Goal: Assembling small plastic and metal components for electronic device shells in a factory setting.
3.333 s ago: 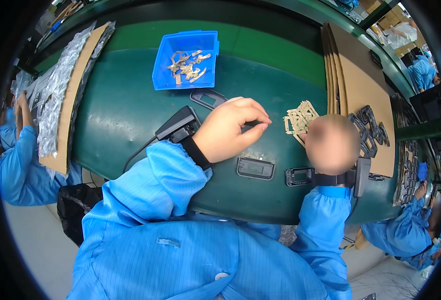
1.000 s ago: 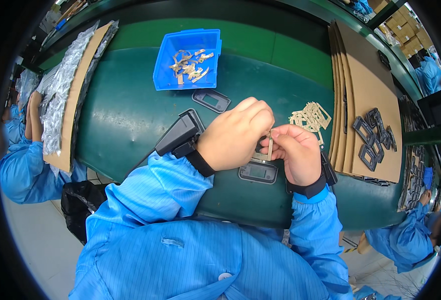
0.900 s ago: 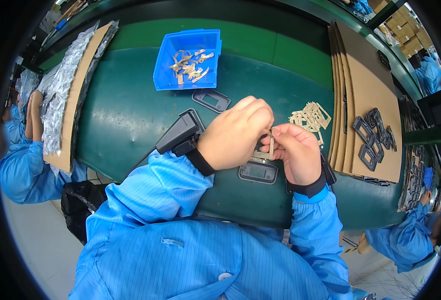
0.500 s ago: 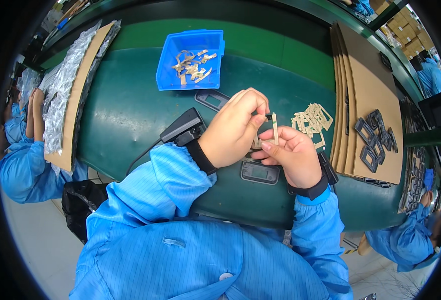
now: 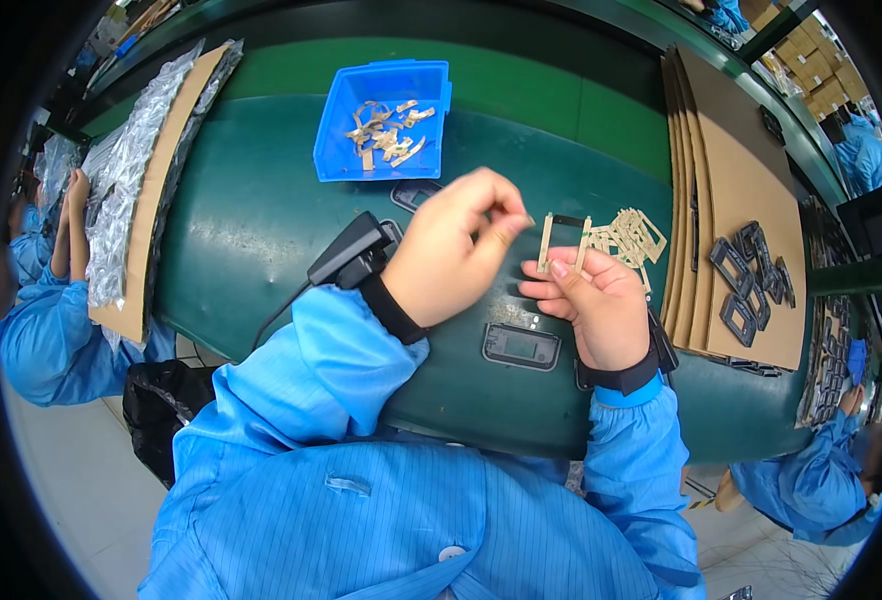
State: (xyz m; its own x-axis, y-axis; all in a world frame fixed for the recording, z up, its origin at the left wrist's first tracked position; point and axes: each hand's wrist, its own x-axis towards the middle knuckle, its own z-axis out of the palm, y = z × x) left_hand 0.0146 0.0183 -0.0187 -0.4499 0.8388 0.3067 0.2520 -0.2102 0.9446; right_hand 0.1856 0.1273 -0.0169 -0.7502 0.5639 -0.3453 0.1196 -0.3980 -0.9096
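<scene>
My right hand point(image 5: 601, 305) holds a thin rectangular adhesive frame point(image 5: 546, 243) upright by its lower edge, between thumb and fingers. The frame's sides are beige backing paper, while its top bar shows black. Left of it, apart from the frame, my left hand point(image 5: 454, 245) is closed in a pinch. A tiny end of what looks like a strip of backing paper point(image 5: 529, 220) shows at its fingertips; the rest is hidden. Below the hands a dark grey plastic cover point(image 5: 493, 346) with a window lies flat. Another such cover point(image 5: 401, 194) lies partly behind my left hand.
A blue bin point(image 5: 327, 120) holding beige paper scraps point(image 5: 396, 145) stands at the back. More adhesive frames point(image 5: 626, 235) are piled beyond my right hand. Cardboard sheets point(image 5: 751, 150) at right carry black plastic frames point(image 5: 736, 265). Bubble wrap and cardboard point(image 5: 166, 180) stand at left. Co-workers sit on both sides.
My left hand has drawn away from the adhesive frame to the left, still pinched. The frame, in my right hand, has shifted slightly right and its black top bar now shows whole.
</scene>
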